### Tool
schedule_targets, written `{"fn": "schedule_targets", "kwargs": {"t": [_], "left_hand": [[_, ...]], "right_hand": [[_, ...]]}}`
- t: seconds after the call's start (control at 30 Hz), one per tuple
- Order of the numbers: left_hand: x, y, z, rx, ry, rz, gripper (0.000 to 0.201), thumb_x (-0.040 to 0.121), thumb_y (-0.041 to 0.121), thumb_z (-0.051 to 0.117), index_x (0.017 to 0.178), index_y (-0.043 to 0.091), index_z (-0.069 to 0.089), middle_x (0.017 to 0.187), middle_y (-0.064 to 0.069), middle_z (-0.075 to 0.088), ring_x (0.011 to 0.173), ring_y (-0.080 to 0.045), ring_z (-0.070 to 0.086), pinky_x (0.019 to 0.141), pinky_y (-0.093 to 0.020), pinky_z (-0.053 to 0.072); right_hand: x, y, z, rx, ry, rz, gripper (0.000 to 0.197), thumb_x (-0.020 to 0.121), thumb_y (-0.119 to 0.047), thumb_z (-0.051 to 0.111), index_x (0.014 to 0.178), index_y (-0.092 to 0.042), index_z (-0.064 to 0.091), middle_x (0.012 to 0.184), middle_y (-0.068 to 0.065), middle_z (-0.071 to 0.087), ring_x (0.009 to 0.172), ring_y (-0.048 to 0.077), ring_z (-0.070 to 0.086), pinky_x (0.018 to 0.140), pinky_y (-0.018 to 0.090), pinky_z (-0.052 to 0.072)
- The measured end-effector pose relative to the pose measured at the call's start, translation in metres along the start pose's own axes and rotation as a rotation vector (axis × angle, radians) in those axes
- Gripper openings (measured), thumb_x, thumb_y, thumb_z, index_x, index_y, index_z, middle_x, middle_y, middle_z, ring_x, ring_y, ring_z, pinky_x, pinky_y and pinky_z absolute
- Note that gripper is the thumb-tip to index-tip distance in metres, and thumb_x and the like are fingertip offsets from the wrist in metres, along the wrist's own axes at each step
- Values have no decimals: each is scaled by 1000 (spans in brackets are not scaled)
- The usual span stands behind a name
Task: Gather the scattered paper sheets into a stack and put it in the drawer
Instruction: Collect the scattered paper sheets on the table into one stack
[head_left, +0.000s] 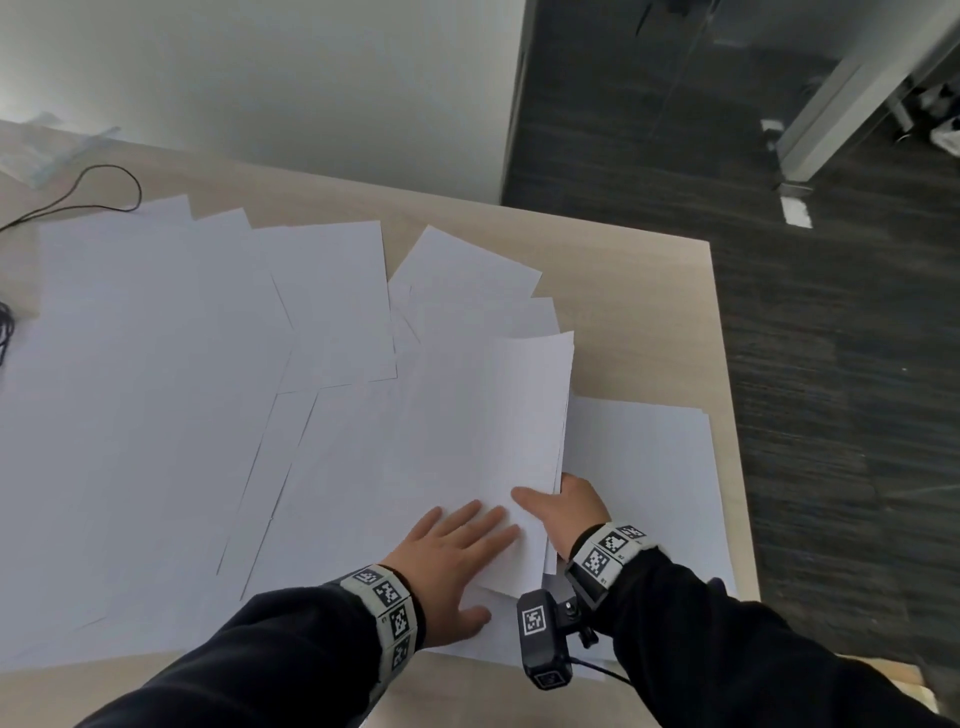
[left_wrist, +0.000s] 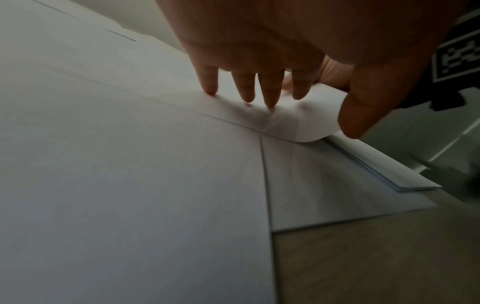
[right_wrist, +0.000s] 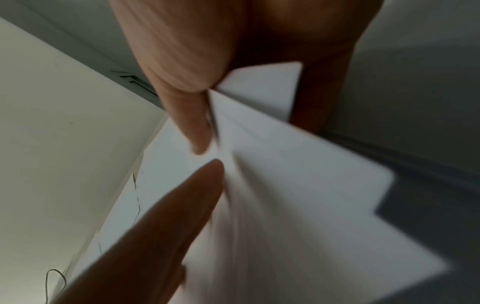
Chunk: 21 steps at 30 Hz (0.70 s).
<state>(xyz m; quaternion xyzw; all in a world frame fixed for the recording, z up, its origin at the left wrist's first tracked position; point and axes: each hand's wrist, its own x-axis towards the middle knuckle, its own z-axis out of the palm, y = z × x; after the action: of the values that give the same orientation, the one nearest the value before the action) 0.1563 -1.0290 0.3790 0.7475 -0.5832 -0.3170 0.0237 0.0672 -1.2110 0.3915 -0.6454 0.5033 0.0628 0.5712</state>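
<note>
Several white paper sheets (head_left: 156, 389) lie overlapping across the light wooden table (head_left: 634, 270). My right hand (head_left: 558, 501) pinches the near edge of a lifted sheaf of sheets (head_left: 519, 431), thumb on top and fingers hidden underneath. In the right wrist view the thumb (right_wrist: 187, 119) presses on the sheaf (right_wrist: 298, 205). My left hand (head_left: 467, 543) lies flat with straight fingers on the same sheaf, just left of the right hand. The left wrist view shows its fingertips (left_wrist: 246, 90) pressing the paper (left_wrist: 130, 164). No drawer is in view.
A thin pile of sheets (head_left: 649, 467) lies under the right hand near the table's right edge (head_left: 727, 415). A black cable (head_left: 104, 187) loops at the far left. Dark carpet floor (head_left: 831, 338) lies beyond the table; a pale wall (head_left: 311, 78) stands behind it.
</note>
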Motion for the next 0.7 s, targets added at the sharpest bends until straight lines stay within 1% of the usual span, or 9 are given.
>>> {"fn": "schedule_targets", "kwargs": {"t": [0.07,0.17,0.23,0.33,0.43,0.53,0.57,0.63,0.7], "left_hand": [[-1,0,-3,21,47,-59,99,83,63,52,141,51,-28,158,17,-27,143,-10,-29,122,-47,-4],[-10,-10,-9,16,123,-345,117,66,84,52,138,51,-35,151,14,-42,142,-16,-36,118,-56,-8],[-18,-22,-10,-12,81,-497,131,53,91,54,138,50,-36,147,11,-49,141,-21,-38,115,-60,-10],[-31,-39,-9,-2,-24,-546,142,44,89,62,137,50,-37,149,9,-47,143,-25,-35,114,-64,-5],[-34,-45,-10,14,-31,-534,140,47,86,65,141,50,-31,153,11,-39,146,-24,-28,115,-61,2],[-33,-47,-15,2,37,-546,130,55,83,65,147,49,-20,159,16,-26,149,-19,-16,116,-55,10],[-34,-48,-18,-19,72,-549,123,59,81,64,149,48,-13,160,18,-19,150,-16,-10,116,-52,13],[-36,-53,-26,-93,160,-572,105,68,76,63,151,45,8,163,18,-2,150,-13,6,117,-47,21],[-36,-60,-34,-229,263,-641,92,71,72,64,148,35,31,160,13,21,145,-13,26,115,-42,29]], "right_hand": [[3,3,-3,-28,3,-5,5,83,-24,71,89,-25,71,86,-8,74,85,16,71,81,31,56],[6,1,-18,21,142,-3,3,87,-22,65,88,-20,68,88,0,73,84,23,68,82,33,54],[10,2,-33,77,257,10,9,89,-19,58,90,-14,66,90,6,71,84,27,66,81,35,53],[16,5,-53,143,347,35,12,90,-14,51,95,-11,61,94,10,67,88,32,63,83,37,51],[20,12,-68,173,393,63,13,92,-14,50,99,-8,58,97,13,64,88,32,60,80,35,45],[19,16,-73,192,437,66,15,94,-16,47,102,-8,57,95,11,61,85,30,56,78,32,41],[18,17,-74,208,464,58,14,95,-16,46,102,-10,56,97,9,60,87,29,55,79,31,39],[15,19,-76,243,518,43,12,97,-17,45,104,-13,53,103,7,59,92,27,54,83,30,38],[11,20,-77,267,519,25,13,97,-18,46,106,-13,53,106,7,60,95,27,55,86,30,39]]}}
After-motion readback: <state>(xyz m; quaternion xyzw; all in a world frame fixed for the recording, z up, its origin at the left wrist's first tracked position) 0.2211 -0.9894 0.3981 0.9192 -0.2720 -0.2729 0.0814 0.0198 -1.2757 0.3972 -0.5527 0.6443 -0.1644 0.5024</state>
